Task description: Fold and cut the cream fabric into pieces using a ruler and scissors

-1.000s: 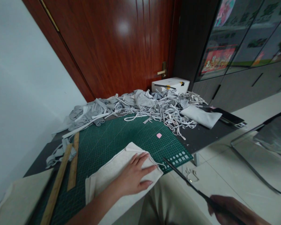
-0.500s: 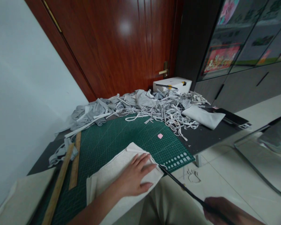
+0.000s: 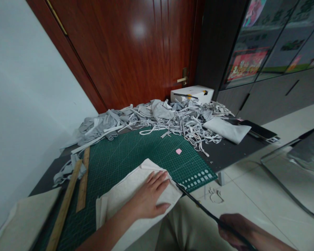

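My left hand (image 3: 153, 197) lies flat on a folded piece of off-white cloth (image 3: 125, 195), fingers stretched out and pressing near its right corner. The cloth rests on a green cutting mat (image 3: 136, 150), its near side reaching over my lap. At the lower right my right hand (image 3: 235, 228) is wrapped round the handles of long dark scissors (image 3: 211, 217), with a small gold-coloured pivot partway along. Their tip meets the right edge of the cloth, close to the left fingertips. How far the blades are apart cannot be made out.
Two wooden rulers (image 3: 65, 205) lie on the left, beside another folded cloth (image 3: 26, 216). Grey fabric scraps (image 3: 159, 111) are heaped along the back, before a white box (image 3: 192, 93). A pink piece (image 3: 178, 151) sits on the mat; a dark phone-like object (image 3: 259, 129) lies right.
My right hand and the scissors have moved left, further in along the cloth's right edge. My left hand and the cloth have stayed in place.
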Available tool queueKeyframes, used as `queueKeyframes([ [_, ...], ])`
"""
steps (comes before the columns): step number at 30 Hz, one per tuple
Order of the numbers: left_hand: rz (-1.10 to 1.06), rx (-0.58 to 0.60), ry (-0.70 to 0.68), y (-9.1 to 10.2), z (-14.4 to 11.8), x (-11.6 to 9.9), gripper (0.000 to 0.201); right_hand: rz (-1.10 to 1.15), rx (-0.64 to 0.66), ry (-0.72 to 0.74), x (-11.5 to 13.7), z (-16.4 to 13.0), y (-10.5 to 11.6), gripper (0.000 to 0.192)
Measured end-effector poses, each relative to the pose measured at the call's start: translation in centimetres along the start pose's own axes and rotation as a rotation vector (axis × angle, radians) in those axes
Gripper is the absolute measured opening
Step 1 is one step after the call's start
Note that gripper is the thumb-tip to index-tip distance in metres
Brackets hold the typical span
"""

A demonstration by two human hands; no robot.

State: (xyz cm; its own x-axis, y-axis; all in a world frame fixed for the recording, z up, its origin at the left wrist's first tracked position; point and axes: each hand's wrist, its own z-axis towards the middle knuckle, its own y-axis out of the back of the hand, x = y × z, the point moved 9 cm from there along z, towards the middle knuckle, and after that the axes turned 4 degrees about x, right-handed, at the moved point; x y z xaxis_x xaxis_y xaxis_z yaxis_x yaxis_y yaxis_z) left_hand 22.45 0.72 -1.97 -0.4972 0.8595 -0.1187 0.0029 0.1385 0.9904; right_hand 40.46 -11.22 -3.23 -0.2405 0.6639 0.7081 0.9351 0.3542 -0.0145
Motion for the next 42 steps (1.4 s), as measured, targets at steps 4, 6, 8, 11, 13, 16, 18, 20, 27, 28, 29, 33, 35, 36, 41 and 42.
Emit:
queueKeyframes([
  [4, 0.004, 0.001, -0.004, -0.1, 0.0, 0.1, 0.071, 0.018, -0.015, 0.013, -0.2, 0.8, -0.1, 0.04],
  [6, 0.0, -0.006, -0.012, -0.1, 0.0, 0.0, 0.07, 0.024, -0.018, 0.017, -0.3, 1.1, -0.2, 0.042],
  [8, -0.001, -0.012, -0.018, 0.0, 0.0, 0.0, 0.068, 0.021, -0.012, 0.03, -0.1, 1.3, -0.3, 0.043],
  [11, 0.006, -0.007, -0.016, 0.0, 0.0, -0.1, 0.068, -0.011, -0.012, 0.057, 0.4, 1.7, -0.6, 0.041],
  [13, 0.008, 0.001, -0.015, 0.0, -0.1, -0.1, 0.069, -0.033, -0.02, 0.064, 0.5, 2.1, -0.6, 0.04],
  [16, 0.009, 0.003, -0.018, -0.1, -0.1, -0.1, 0.068, -0.057, -0.012, 0.071, 0.4, 2.8, -0.6, 0.04],
  [18, 0.009, -0.005, -0.021, -0.1, -0.1, -0.1, 0.067, -0.065, -0.007, 0.085, 0.4, 3.2, -0.7, 0.039],
  [20, 0.007, -0.015, -0.023, 0.0, -0.1, -0.1, 0.067, -0.062, -0.007, 0.104, 0.5, 3.5, -0.8, 0.039],
  [27, -0.017, -0.027, -0.026, 0.0, -0.2, 0.0, 0.068, -0.051, -0.004, 0.108, -0.3, 4.1, -0.9, 0.039],
  [28, -0.028, -0.032, -0.028, 0.1, -0.2, 0.1, 0.068, -0.045, -0.003, 0.107, -0.4, 4.2, -0.8, 0.039],
  [29, -0.04, -0.036, -0.029, 0.1, -0.2, 0.2, 0.068, -0.038, -0.004, 0.112, -0.6, 4.2, -0.8, 0.039],
  [33, -0.097, -0.05, -0.021, 0.3, -0.2, 0.5, 0.066, -0.056, -0.001, 0.121, -0.8, 4.4, -0.8, 0.034],
  [35, -0.128, -0.063, -0.02, 0.5, -0.2, 0.6, 0.064, -0.069, -0.006, 0.119, -0.8, 4.4, -0.9, 0.034],
  [36, -0.142, -0.069, -0.02, 0.5, -0.2, 0.7, 0.064, -0.072, -0.005, 0.115, -0.7, 4.4, -1.0, 0.035],
  [41, -0.172, -0.066, -0.016, 0.6, -0.1, 0.8, 0.065, -0.083, -0.012, 0.11, 0.4, 3.4, -1.3, 0.035],
  [42, -0.175, -0.064, -0.015, 0.6, -0.1, 0.8, 0.065, -0.086, -0.018, 0.105, 0.5, 3.2, -1.2, 0.035],
])
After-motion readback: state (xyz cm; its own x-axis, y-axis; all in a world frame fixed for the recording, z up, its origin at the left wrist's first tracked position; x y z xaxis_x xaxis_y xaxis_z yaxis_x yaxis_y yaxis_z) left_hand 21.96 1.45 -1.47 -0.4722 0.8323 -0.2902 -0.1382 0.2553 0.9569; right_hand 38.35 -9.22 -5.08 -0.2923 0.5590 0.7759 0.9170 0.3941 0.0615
